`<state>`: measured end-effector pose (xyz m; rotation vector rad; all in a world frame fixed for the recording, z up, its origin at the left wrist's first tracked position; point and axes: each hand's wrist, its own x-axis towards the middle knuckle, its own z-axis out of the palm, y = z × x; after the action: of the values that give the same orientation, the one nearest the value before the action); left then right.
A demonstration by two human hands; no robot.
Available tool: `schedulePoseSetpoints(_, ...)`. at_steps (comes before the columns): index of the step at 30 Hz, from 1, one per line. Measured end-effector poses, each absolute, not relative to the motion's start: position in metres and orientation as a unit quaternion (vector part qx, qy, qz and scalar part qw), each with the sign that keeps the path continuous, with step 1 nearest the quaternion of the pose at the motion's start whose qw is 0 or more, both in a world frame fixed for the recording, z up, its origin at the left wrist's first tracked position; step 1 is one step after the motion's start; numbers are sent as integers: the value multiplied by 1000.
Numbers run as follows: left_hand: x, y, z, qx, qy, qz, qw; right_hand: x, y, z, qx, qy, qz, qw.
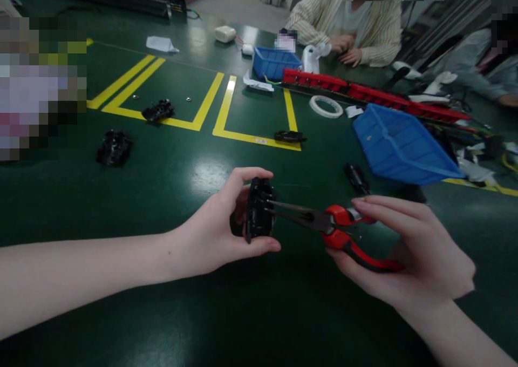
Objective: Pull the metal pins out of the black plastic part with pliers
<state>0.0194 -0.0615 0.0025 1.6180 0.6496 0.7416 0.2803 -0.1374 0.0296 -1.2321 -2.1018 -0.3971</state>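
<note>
Near the centre, my left hand point(226, 221) grips a black plastic part point(259, 210) between thumb and fingers, its face turned to the right. My right hand point(408, 248) is wrapped round red-handled long-nose pliers point(335, 226). The pliers' jaws are slightly parted, and their tips reach the face of the black part. Whether the tips pinch anything is too small to tell. Beyond my right hand lies a black cylindrical piece point(356, 178) on the green table point(182, 313).
More black parts lie at the left point(114, 148), on yellow tape point(158, 110) and near the middle point(290, 136). A blue bin point(404, 143), white tape roll point(326, 107), red strip point(372, 96) and smaller blue bin point(275, 63) stand beyond. People sit across the table.
</note>
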Motion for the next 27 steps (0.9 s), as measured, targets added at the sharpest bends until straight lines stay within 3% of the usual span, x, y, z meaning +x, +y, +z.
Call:
schedulePoseSetpoints(10, 19, -62, 3, 719, 265, 317, 559, 275, -140, 28, -481, -807, -124, 319)
schedulePoseSetpoints(27, 19, -59, 13, 662, 278, 250, 650, 275, -137, 28, -494, -812, -97, 294)
